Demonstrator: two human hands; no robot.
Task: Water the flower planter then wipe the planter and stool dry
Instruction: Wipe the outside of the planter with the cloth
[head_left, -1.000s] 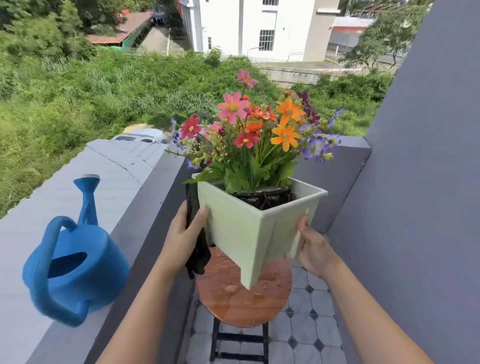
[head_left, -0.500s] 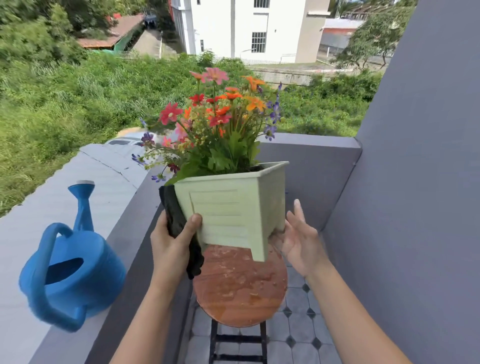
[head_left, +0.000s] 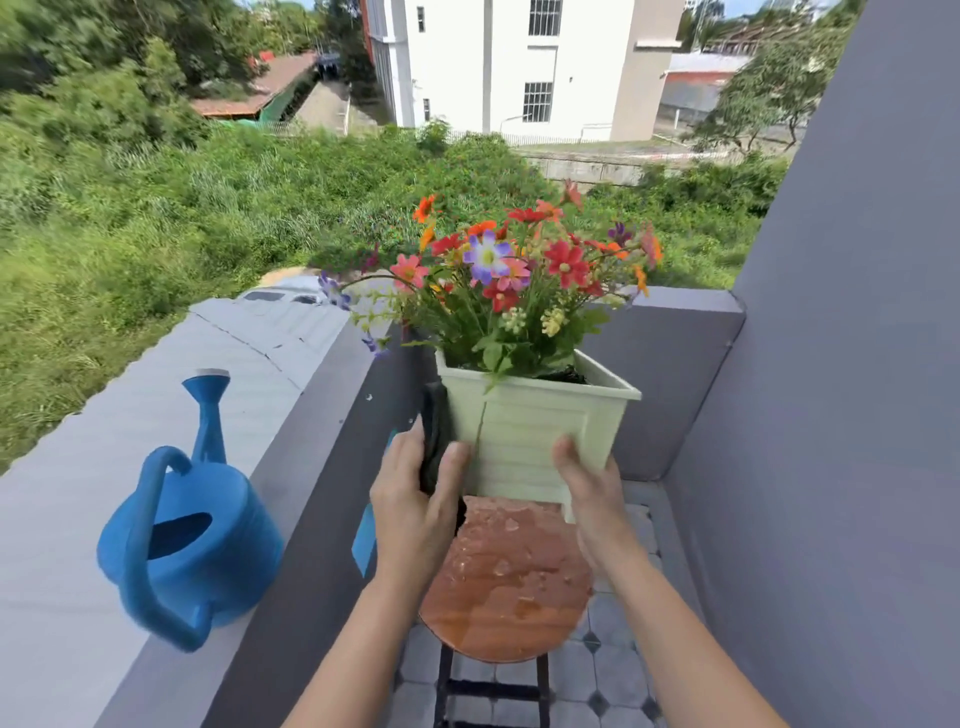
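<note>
Above wet stool (head_left: 506, 571), both hands grip planter (head_left: 535, 431).

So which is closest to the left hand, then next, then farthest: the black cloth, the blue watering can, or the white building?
1. The black cloth: the left hand presses it against the planter's left side.
2. The blue watering can: on the ledge, off to the left.
3. The white building: far off, beyond the green field.
</note>
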